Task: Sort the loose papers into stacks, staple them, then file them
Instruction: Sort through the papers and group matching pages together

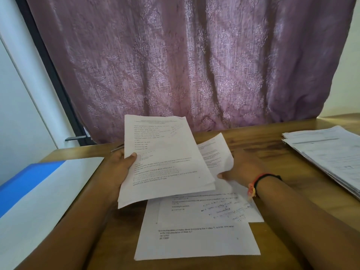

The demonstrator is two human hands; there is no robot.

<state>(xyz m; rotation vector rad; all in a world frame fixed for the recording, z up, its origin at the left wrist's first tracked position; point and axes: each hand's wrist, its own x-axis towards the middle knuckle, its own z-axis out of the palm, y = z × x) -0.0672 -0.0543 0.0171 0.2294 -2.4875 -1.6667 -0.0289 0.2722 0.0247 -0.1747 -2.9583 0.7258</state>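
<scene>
Several loose sheets (196,242) lie overlapping on the near middle of the wooden surface (272,145). Above them the left hand (116,168) grips a sheaf of papers (165,162), thumb curled over its left edge. The right hand (243,166) pinches a single sheet (216,152) just behind. Another stack (327,152) rests at the right, and a blue-and-white folder (39,191) at the left. A thin metal item (116,148), possibly a stapler, shows beyond the left hand.

This looks like a room in a home. A purple curtain (194,61) with flower shapes hangs behind a wooden worktop (272,145) covered with printed papers (329,152).
</scene>
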